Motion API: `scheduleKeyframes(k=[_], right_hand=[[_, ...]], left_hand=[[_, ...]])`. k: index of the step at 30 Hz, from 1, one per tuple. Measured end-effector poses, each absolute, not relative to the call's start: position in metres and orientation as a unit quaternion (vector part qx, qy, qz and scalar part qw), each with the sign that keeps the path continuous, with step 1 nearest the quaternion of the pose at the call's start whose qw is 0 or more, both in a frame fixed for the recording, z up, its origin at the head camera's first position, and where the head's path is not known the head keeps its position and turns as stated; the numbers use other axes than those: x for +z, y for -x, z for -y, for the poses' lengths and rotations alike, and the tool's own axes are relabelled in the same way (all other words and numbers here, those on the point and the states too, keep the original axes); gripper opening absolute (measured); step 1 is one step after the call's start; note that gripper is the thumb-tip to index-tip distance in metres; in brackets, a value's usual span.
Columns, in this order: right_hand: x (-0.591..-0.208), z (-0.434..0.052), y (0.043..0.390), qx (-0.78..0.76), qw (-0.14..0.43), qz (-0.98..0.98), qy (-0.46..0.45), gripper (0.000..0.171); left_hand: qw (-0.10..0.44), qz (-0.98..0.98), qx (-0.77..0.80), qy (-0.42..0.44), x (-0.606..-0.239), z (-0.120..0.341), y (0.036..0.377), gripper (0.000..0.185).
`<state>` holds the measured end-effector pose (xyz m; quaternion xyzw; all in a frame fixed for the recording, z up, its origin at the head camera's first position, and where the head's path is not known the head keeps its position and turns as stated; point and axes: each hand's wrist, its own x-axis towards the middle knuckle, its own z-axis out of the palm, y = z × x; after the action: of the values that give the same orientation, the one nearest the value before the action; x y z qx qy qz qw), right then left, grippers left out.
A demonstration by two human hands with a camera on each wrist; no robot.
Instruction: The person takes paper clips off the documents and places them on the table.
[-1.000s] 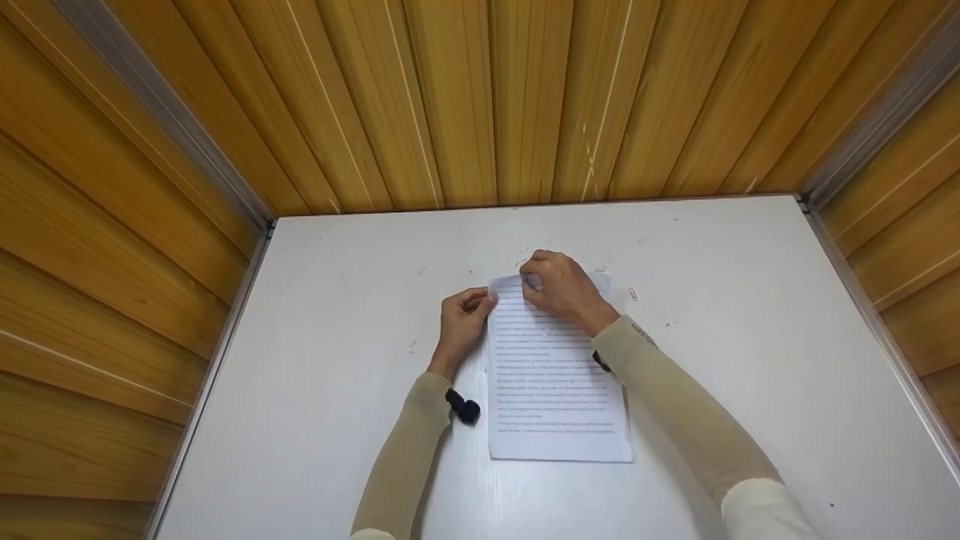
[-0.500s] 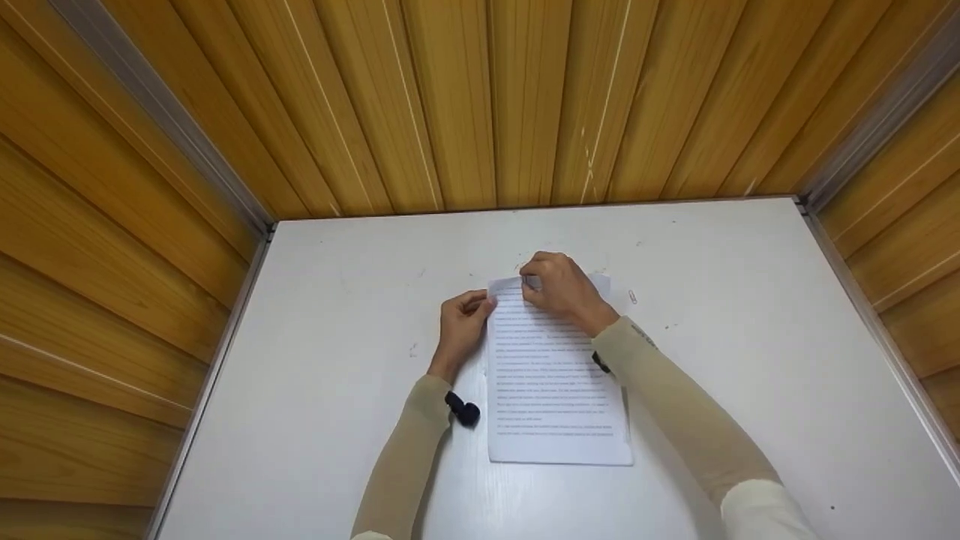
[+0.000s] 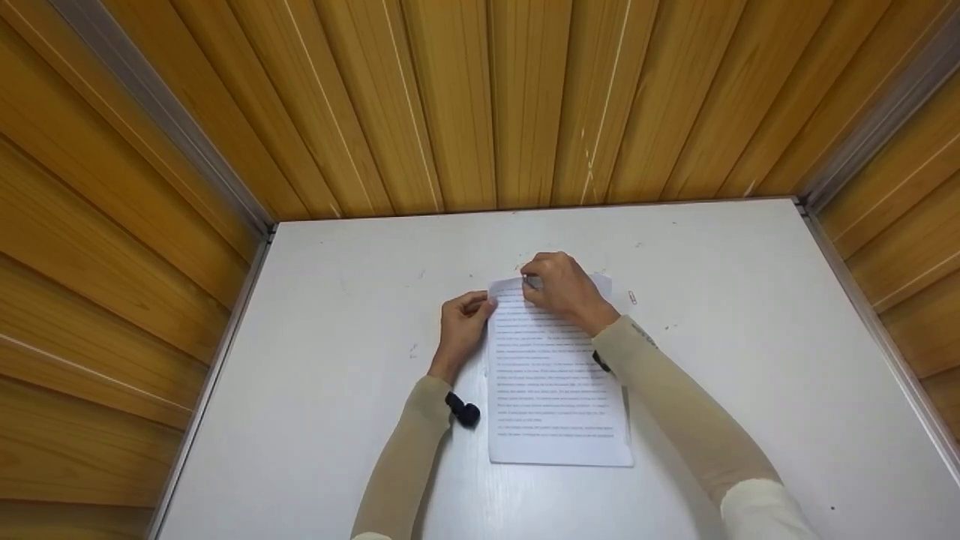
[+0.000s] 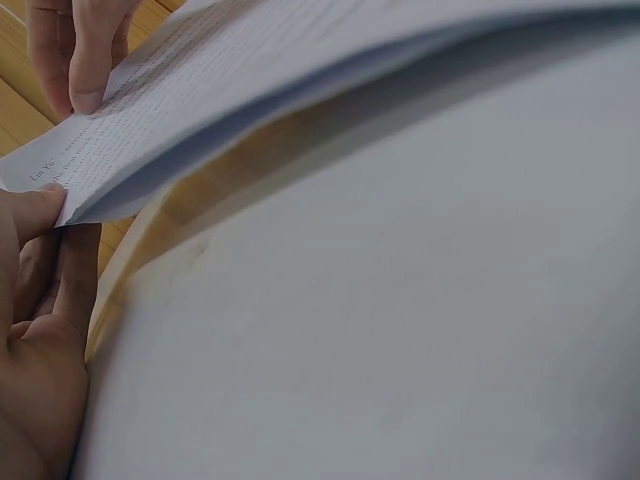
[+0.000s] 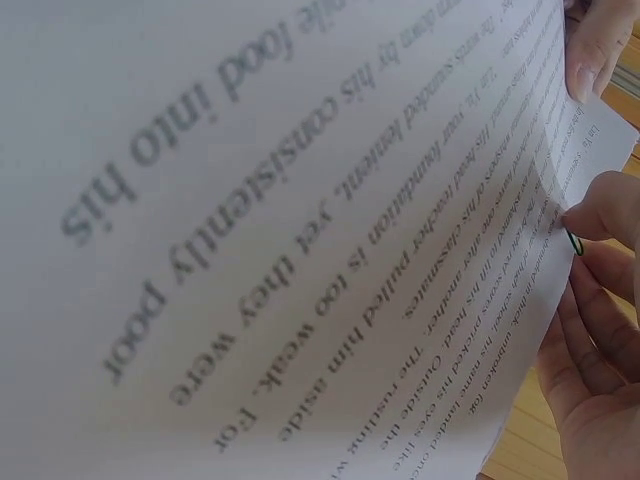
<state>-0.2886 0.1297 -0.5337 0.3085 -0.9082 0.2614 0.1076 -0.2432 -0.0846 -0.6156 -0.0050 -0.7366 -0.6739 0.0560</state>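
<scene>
The near edge of a stack of printed paper sheets (image 3: 559, 390) lies flat on a smooth white worktop (image 3: 300, 420), between 2 forearms in beige sleeves. The pages are thin white office paper, rectangular, filled with lines of black serif type. In the right wrist view some words read clearly: "food into his", "consistently", "yet they were poor", "pulled him aside" and "too weak". A small black device (image 3: 463, 409) sits at the left wrist, just left of the stack.

Farther along, the left hand (image 3: 463, 324) holds the stack's far left corner, its thumb on top and its fingers curled under the edge; the left wrist view shows that corner lifted off the worktop, with the sheets bowed and a shadowed gap beneath. The right hand (image 3: 562, 289) is bent over the far edge of the stack, fingertips pinching the paper. In the right wrist view a thin green wire paper clip (image 5: 575, 243) shows at the paper's edge, right against the fingertips (image 5: 600, 215).

A second small paper clip (image 3: 632, 297) lies loose on the worktop just right of the stack. Beyond the far edge of the worktop stand glossy honey-coloured wooden slat walls (image 3: 487, 97) with grey metal corner strips.
</scene>
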Motion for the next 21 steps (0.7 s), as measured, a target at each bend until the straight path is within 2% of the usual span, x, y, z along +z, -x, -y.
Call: scheduleKeyframes(k=[21], right_hand=[[-0.5312,-0.1293,0.29,0.261,0.121,0.904,-0.317,0.016]], left_hand=[[0.054,0.737,-0.674,0.017,-0.6158,0.0864,0.2426,0.019]])
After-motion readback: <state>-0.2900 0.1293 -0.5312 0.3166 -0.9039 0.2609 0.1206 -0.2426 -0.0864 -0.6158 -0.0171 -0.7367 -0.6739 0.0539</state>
